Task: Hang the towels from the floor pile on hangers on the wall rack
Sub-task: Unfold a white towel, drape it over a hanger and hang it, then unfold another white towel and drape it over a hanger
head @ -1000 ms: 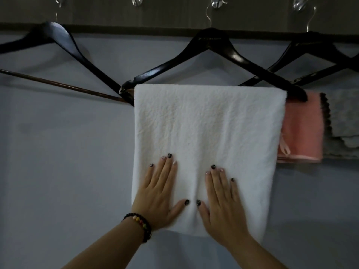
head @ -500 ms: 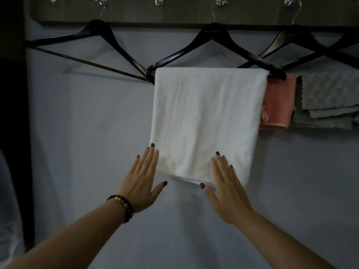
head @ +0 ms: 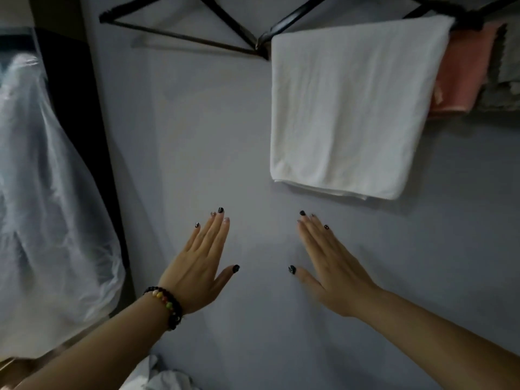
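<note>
My left hand (head: 197,266) and right hand (head: 332,266) hover spread, empty; I judge the folded white terry towel (head: 349,108) could slide off its black hanger (head: 295,18) if bumped.

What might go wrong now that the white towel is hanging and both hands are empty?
The white towel hangs slanted, its lower edge uneven, so it might slide off its black hanger. It overlaps the pink towel beside it, so tugging one could shift the other. The empty hanger touches the loaded one at the tip; lifting it with the left hand or right hand could jostle the towel.
</note>
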`<state>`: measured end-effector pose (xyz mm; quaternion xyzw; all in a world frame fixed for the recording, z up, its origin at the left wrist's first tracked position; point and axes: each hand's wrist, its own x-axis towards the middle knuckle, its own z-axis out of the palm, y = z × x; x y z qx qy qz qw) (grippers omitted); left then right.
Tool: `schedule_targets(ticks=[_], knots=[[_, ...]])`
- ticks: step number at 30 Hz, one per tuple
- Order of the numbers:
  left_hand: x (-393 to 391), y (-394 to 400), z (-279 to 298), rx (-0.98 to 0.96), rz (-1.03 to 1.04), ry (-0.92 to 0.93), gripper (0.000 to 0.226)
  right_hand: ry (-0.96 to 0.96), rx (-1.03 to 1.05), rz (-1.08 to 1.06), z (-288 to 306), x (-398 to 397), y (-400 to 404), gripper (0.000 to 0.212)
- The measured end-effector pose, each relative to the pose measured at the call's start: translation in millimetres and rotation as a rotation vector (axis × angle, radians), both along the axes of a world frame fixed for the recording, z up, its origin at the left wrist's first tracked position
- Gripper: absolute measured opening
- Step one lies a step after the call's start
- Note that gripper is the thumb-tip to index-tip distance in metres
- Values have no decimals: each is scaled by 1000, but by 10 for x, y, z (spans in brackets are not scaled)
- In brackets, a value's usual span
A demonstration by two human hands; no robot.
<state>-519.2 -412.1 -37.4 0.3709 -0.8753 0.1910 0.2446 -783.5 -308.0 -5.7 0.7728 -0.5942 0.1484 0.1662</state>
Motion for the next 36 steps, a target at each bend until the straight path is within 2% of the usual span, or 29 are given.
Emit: schedule_targets(ticks=[4, 10, 16, 20, 25, 31, 36], knots=[[439, 114, -359, 43, 13, -55, 79, -63, 62, 77, -251, 511, -67, 75], [1209, 91, -806, 153, 25, -99, 79, -56, 196, 170, -773, 1373, -267, 75], [1957, -173, -1198, 279, 45, -112, 77, -88, 315, 151, -1352, 2245, -563, 77], [2332, -315, -1548, 374, 86, -89, 79, -184, 481, 89, -1631, 2716, -750, 81], [2622, -513, -2071, 534, 142, -78, 76, -300, 677, -21, -2170, 3106, -1094, 92], [2660, -900, -2720, 781, 158, -24, 78, -444, 813, -122, -2844, 3314, -1638, 79], [2640, -1267, -3185, 935, 242, -4, 81, -505, 876, -153, -3245, 3298, -2145, 78]])
